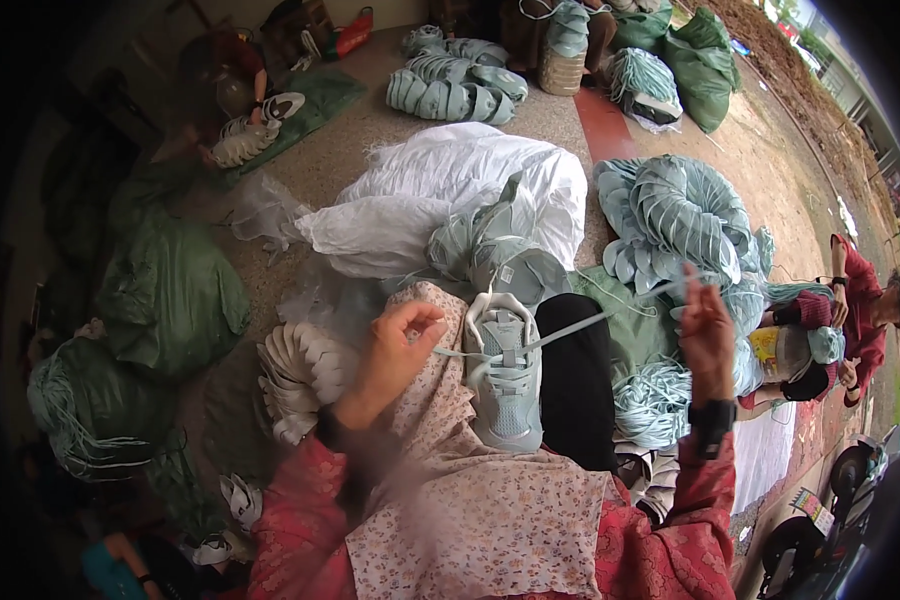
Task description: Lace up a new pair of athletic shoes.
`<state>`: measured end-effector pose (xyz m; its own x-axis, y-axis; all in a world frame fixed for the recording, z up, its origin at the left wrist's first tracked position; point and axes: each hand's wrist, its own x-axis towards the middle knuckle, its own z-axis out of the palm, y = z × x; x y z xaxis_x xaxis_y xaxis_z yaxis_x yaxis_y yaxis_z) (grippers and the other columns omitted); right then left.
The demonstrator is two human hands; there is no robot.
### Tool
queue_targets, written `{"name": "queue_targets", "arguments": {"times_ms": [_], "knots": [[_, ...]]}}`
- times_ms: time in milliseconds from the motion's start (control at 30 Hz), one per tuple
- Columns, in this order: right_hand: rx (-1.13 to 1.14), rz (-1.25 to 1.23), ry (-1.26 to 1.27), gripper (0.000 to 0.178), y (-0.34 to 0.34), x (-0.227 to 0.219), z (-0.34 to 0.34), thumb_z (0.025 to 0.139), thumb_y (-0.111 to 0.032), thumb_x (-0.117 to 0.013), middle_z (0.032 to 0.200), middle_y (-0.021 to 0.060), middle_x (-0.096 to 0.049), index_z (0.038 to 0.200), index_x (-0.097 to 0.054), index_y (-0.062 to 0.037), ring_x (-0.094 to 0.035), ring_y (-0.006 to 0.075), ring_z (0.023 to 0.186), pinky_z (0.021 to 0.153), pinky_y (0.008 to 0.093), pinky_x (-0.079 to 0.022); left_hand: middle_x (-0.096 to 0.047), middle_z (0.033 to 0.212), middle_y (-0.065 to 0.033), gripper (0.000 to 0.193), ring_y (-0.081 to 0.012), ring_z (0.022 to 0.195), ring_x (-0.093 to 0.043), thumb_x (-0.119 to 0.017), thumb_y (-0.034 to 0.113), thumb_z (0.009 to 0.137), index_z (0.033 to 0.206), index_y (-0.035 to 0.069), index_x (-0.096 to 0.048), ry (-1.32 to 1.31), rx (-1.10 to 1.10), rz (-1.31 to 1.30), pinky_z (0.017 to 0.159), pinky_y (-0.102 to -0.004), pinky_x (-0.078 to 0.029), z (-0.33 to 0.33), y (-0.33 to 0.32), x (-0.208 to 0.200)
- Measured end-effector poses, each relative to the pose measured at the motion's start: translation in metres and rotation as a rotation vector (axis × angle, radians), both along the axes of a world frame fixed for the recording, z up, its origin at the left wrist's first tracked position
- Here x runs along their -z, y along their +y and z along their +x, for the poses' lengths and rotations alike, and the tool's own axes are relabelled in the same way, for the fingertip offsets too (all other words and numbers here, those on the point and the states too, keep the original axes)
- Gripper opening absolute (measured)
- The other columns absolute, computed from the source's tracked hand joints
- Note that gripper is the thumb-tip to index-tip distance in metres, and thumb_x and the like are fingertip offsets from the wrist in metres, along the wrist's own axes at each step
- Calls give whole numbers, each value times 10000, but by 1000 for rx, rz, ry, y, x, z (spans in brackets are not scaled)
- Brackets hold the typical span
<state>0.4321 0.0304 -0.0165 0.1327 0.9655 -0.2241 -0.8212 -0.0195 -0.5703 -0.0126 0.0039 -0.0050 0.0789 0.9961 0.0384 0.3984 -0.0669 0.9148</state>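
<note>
A pale blue-grey shoe upper (506, 400) rests on my lap, its toe toward me and its opening facing away. A flat shoelace (575, 326) of matching colour is threaded through the eyelets and crosses over the tongue. On the left, my left hand (395, 350) pinches one side of the lace close to the upper. Raised further out on the right, my right hand (707, 330) is closed on the other side, which stretches tight and slanting between hand and upper; its fingertips are slightly blurred. More blue-grey uppers (515, 262) lie just beyond the shoe opening.
Ahead lies a white sack (450, 180). Nested blue-grey uppers (685, 215) and a bundle of laces (655, 405) lie to the right, cream uppers (305, 375) and a green sack (170, 290) to the left. Co-workers sit at right (860, 290) and far left (225, 80).
</note>
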Motion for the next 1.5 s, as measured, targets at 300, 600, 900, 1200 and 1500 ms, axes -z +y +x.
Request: {"name": "queue_targets", "arguments": {"times_ms": [300,600,900,1200,1500], "knots": [[268,-184,247,288,-35,71,188,1030,-81,-428,610,21,-348,746,-380,-69,-347,126,512,508,253,-346,-615,956,-44,158,-258,1010,-515,-725,212,843,864,65,-669,475,269,330,913,-369,-391,0,-1,15],[194,-265,78,154,-32,98,157,944,59,-539,924,156,-654,1091,-566,95,-665,222,820,889,349,-586,-583,935,-21,148,-226,954,-489,-739,195,821,789,73,-663,309,358,125,887,-345,-369,-27,-3,18],[-162,-134,-299,180,-28,54,61,965,-126,-608,937,67,-663,1094,-608,-2,-647,144,782,801,317,-548,-636,969,-71,168,-246,957,-585,-714,138,843,976,53,-657,476,271,400,857,-340,-444,34,17,-24],[-613,396,-1203,173,-12,25,-122,926,-137,-659,809,83,-695,1001,-684,16,-666,156,729,678,305,-532,-616,820,8,131,-70,759,-577,-693,36,849,969,12,-647,-130,591,-363,690,-256,-485,70,52,35],[-1060,143,-1143,171,-5,5,-125,933,-197,-646,819,-7,-671,968,-694,-36,-563,68,681,584,231,-452,-623,775,16,94,-69,719,-563,-743,67,792,852,11,-697,-22,621,-361,653,-244,-460,76,54,35]]}}
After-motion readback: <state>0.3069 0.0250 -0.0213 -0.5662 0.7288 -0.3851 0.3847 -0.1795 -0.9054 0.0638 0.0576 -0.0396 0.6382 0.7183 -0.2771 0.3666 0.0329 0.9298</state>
